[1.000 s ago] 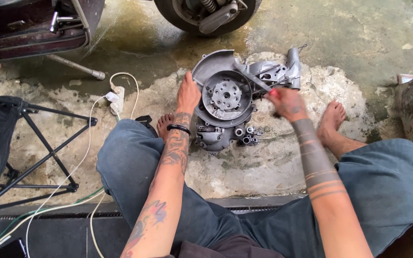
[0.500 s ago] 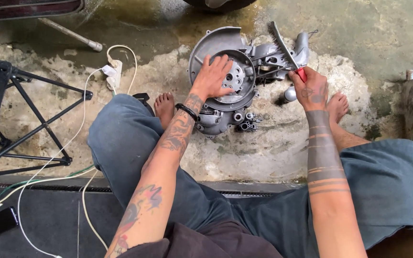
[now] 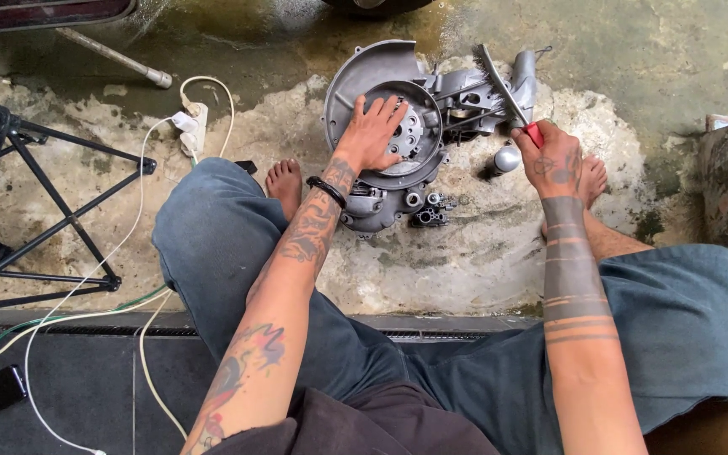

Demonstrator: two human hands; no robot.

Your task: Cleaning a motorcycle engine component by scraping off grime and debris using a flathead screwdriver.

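seen from the head camera, a grey engine casing [image 3: 398,126] is steadied on the wet concrete floor [image 3: 482,253] between bare feet, the left hand [image 3: 374,135] spread flat, fingers released, on its round flywheel. a red-handled wire brush [image 3: 503,88] is gripped in the clenched right hand [image 3: 554,160], bristles laid against the casing's far side.

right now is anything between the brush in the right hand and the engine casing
Nothing visible. The right hand holds the red-handled brush, whose bristles already lie against the upper right part of the grey engine casing. The left hand rests flat on the round centre of the casing, left of the brush and clear of it.
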